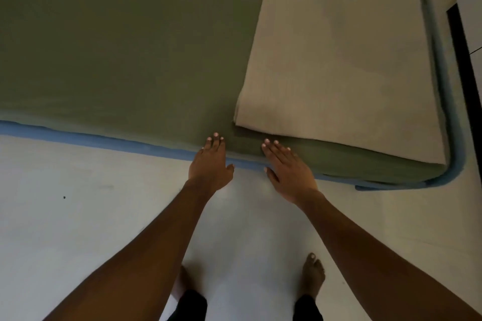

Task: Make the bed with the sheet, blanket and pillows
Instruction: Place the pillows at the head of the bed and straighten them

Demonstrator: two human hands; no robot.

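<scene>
Both hands reach to the near edge of the bed with straight, relaxed fingers, gripping nothing. The left hand point(210, 161) has its fingertips on the olive-green sheet point(117, 47) where the cloth turns down over the side. The right hand point(289, 167), just beside it, lies flat against the same edge with its fingers spread a little. Whether either one presses firmly or only rests there cannot be told.

The olive-green sheet is already spread across the whole visible top of the bed and looks smooth and taut. Along its lower edge runs a blue rim point(104, 139), mattress piping or frame. The folded beige blanket point(339, 60) lies on the sheet towards the right end of the bed, its near corner just beyond the right hand's fingertips and apart from them. No pillows are in view.

The sheet is probably thin, soft and light, and would slide or wrinkle under a dragging palm, so flat strokes or tucking in along the edge suit it better than a pinch. The blanket is likely heavier and limp, and it would sag if lifted by the middle. Its near corners or folded edge, one in each hand, look like the best places to take hold for opening it out.

The person's bare feet point(313, 276) stand on a pale floor point(78, 216) beside the bed.
</scene>
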